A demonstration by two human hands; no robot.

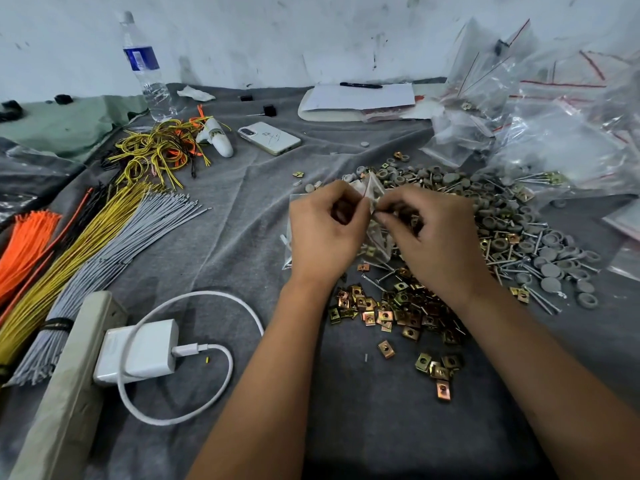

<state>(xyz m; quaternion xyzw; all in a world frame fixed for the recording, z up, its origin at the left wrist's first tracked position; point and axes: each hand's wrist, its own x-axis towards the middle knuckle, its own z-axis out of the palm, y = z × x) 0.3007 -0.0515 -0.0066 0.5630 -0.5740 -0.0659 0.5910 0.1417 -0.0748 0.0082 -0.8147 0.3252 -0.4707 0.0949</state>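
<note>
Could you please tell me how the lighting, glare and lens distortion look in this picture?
Head view: soft even light, faint shadows under the left hand and right hand pinching the small bag; head view: glare on the clear bags at right; wide-angle bending tilts the water bottle.

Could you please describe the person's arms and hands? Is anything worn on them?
Both are bare. The left hand and right hand wear no gloves, and no ring shows on the fingers in view. The left forearm and right forearm show no sleeve, watch or bracelet up to the picture's lower edge.
</note>
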